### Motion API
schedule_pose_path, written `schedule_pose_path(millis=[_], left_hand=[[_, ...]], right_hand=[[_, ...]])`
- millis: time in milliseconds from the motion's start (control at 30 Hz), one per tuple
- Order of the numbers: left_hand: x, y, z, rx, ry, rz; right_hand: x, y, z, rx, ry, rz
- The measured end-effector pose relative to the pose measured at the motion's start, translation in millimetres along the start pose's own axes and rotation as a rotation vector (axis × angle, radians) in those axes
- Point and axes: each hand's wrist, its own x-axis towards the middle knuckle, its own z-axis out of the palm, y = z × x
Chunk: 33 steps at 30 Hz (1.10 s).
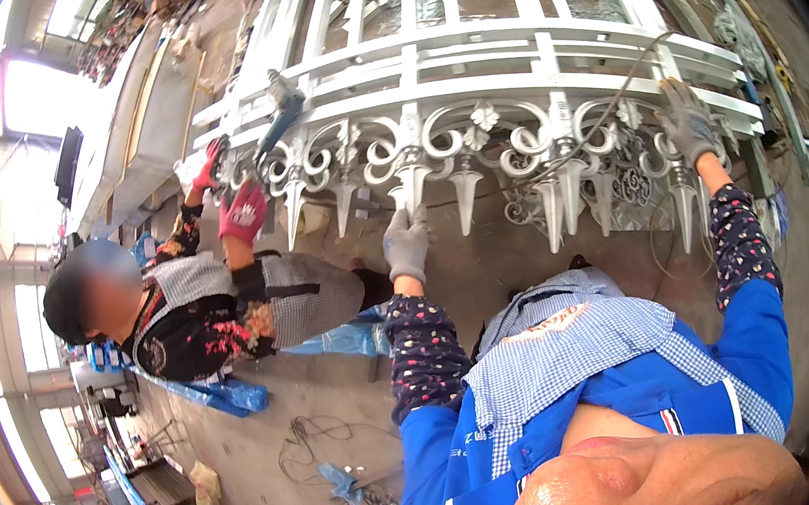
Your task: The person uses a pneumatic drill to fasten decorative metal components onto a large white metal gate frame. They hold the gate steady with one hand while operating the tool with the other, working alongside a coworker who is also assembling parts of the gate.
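Workshop concrete runs under everything, littered at the near left with cables, scraps and blue plastic sheeting [231,397]. Only the head view is available, and it looks down on a white-painted wrought-iron fence panel with scrolls and spear tips [464,76] lying flat across the far half of the scene — low enough for people to work along its spiked edge.

The left hand [406,242], in a grey glove, closes its fingers round one spear tip, probably to steady the panel. The right hand [687,123], also grey-gloved, grips the far-right scrollwork, where a thin grey cable [606,95] arcs past; whether it holds a tool I cannot tell.

A co-worker [212,314] crouches at the left — two red gloves on the scrolls, one grey power tool [280,107] lying on the rail nearby.
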Motion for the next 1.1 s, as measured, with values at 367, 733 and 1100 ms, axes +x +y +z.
schedule_pose_path(millis=[367, 733, 1100], left_hand=[[-18, 24, -21, -0.177, -0.106, -0.090], [4, 36, -103, 0.358, 0.495, 0.389], [88, 11, -209, 0.941, 0.470, 0.418]], right_hand=[[-3, 17, 14, -0.063, -0.007, -0.044], [2, 28, -1, 0.091, -0.108, -0.044], [14, -211, -91, 0.263, 0.098, 0.032]])
